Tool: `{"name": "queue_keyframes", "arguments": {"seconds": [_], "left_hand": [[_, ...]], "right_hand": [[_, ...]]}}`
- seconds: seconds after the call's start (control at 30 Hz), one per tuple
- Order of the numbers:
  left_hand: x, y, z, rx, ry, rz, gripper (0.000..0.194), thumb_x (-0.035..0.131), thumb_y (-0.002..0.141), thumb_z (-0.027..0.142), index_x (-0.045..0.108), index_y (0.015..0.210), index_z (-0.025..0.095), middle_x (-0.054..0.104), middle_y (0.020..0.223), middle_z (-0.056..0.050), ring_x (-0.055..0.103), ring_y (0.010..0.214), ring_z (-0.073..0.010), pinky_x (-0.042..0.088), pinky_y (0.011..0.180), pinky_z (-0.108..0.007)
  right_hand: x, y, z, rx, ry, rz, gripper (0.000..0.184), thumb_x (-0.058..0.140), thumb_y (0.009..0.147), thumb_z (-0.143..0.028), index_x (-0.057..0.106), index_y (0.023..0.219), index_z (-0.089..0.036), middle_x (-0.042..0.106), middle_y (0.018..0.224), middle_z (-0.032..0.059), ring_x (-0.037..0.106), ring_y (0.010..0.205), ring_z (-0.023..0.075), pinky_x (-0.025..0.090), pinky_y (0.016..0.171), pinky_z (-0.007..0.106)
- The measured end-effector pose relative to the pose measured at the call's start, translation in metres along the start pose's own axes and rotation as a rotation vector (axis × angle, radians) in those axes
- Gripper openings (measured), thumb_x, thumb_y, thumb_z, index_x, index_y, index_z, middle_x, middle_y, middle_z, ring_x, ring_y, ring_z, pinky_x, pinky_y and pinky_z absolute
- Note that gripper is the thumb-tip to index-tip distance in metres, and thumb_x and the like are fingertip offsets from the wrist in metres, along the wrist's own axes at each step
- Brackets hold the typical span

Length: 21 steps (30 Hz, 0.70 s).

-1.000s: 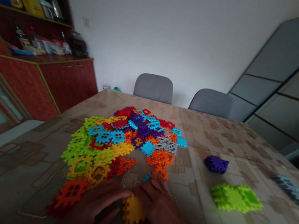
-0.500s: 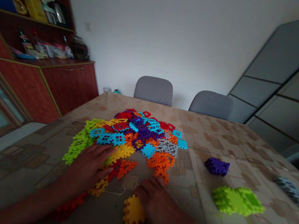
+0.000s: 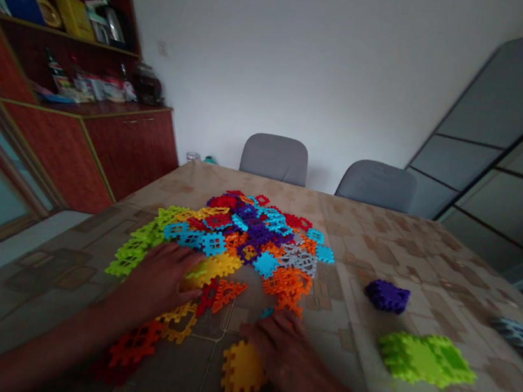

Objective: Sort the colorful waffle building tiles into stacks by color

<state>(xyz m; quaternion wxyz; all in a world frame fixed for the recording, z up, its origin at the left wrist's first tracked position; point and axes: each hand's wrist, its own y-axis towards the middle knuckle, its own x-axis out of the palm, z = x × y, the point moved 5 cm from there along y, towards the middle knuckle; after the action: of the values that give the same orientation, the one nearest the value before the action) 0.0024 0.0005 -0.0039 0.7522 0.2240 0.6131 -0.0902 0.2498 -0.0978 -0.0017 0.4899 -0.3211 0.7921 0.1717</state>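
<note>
My left hand (image 3: pixel 161 282) lies at the near left of a heap of notched plastic tiles. Its fingers and thumb close round the edge of yellow tiles (image 3: pixel 217 268). Beside the thumb are a dark red tile (image 3: pixel 207 297) and an orange triangular tile (image 3: pixel 229 294). Below the wrist rest an open yellow-orange frame tile (image 3: pixel 181 325) and a red-orange window tile (image 3: pixel 136 343). My right hand (image 3: pixel 286 357) is closed on the right side of a stack of yellow tiles (image 3: pixel 243 370) near the front edge. A bit of light blue tile (image 3: pixel 267 312) shows at its fingertips.
Green tiles (image 3: pixel 144 241), orange tiles (image 3: pixel 286 283) and grey tiles (image 3: pixel 299 259) edge the heap. On the right stand a purple stack (image 3: pixel 387 296), a lime green stack (image 3: pixel 427 359) and a grey stack (image 3: pixel 521 343). Two grey chairs (image 3: pixel 275 158) are behind the table (image 3: pixel 357 234).
The view has shifted slightly. My left hand has drawn a little left, showing more of the red-orange tile under the forearm. A bit of light blue now shows by my right fingertips.
</note>
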Motion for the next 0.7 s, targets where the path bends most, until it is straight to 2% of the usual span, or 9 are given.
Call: {"name": "queue_keyframes", "arguments": {"seconds": [0.13, 0.3, 0.37, 0.47, 0.57, 0.63, 0.7], "left_hand": [[0.003, 0.004, 0.006, -0.015, -0.078, -0.014, 0.048, 0.070, 0.078, 0.028, 0.066, 0.125, 0.024, 0.073, 0.114, -0.009, 0.063, 0.109, -0.0338, 0.043, 0.101, -0.046], [0.001, -0.001, 0.012, -0.021, -0.236, -0.003, 0.070, 0.065, 0.077, 0.028, 0.048, 0.146, 0.024, 0.068, 0.122, -0.008, 0.065, 0.110, -0.0286, 0.050, 0.097, -0.038], [-0.004, -0.004, 0.010, -0.050, -0.412, 0.018, 0.076, 0.066, 0.080, 0.032, 0.040, 0.151, 0.026, 0.066, 0.121, -0.007, 0.064, 0.115, -0.0283, 0.049, 0.100, -0.039], [-0.015, -0.007, 0.003, -0.149, -0.871, 0.057, 0.079, 0.070, 0.084, 0.045, 0.035, 0.154, 0.033, 0.063, 0.130, -0.007, 0.059, 0.125, -0.0314, 0.048, 0.104, -0.045], [-0.020, -0.009, -0.002, -0.257, -1.291, 0.054, 0.078, 0.063, 0.088, 0.063, 0.032, 0.155, 0.037, 0.064, 0.134, -0.008, 0.063, 0.121, -0.0345, 0.053, 0.100, -0.049], [-0.019, -0.008, -0.002, -0.280, -1.411, 0.019, 0.080, 0.059, 0.088, 0.069, 0.030, 0.155, 0.038, 0.066, 0.134, -0.009, 0.066, 0.117, -0.0347, 0.054, 0.099, -0.049], [-0.018, -0.007, 0.000, -0.241, -1.382, 0.016, 0.085, 0.060, 0.086, 0.071, 0.026, 0.157, 0.038, 0.066, 0.134, -0.008, 0.067, 0.116, -0.0332, 0.053, 0.100, -0.048]], "right_hand": [[0.000, -0.003, 0.002, 0.021, -0.003, 0.023, 0.074, 0.080, 0.079, -0.039, 0.050, 0.143, -0.019, 0.062, 0.130, 0.0106, 0.052, 0.121, 0.0290, 0.032, 0.112, 0.042], [0.003, -0.002, 0.004, 0.020, 0.037, 0.063, 0.070, 0.078, 0.080, -0.038, 0.050, 0.142, -0.022, 0.062, 0.127, 0.0071, 0.052, 0.119, 0.0263, 0.033, 0.111, 0.040], [0.003, -0.003, 0.005, 0.017, 0.039, 0.072, 0.072, 0.078, 0.080, -0.038, 0.049, 0.144, -0.022, 0.062, 0.127, 0.0069, 0.052, 0.118, 0.0264, 0.034, 0.110, 0.039], [0.004, -0.003, 0.006, 0.009, 0.028, 0.070, 0.076, 0.079, 0.080, -0.041, 0.046, 0.146, -0.022, 0.062, 0.130, 0.0082, 0.050, 0.120, 0.0277, 0.034, 0.110, 0.040], [0.005, -0.004, 0.006, -0.009, 0.011, 0.065, 0.076, 0.078, 0.082, -0.040, 0.044, 0.148, -0.021, 0.061, 0.132, 0.0095, 0.050, 0.122, 0.0280, 0.032, 0.112, 0.042], [0.005, -0.004, 0.006, -0.015, 0.002, 0.061, 0.077, 0.078, 0.082, -0.040, 0.045, 0.148, -0.020, 0.061, 0.132, 0.0103, 0.051, 0.121, 0.0284, 0.032, 0.113, 0.042], [0.005, -0.004, 0.005, -0.012, 0.001, 0.055, 0.078, 0.079, 0.081, -0.041, 0.045, 0.148, -0.021, 0.061, 0.131, 0.0103, 0.051, 0.121, 0.0287, 0.032, 0.113, 0.043]]}}
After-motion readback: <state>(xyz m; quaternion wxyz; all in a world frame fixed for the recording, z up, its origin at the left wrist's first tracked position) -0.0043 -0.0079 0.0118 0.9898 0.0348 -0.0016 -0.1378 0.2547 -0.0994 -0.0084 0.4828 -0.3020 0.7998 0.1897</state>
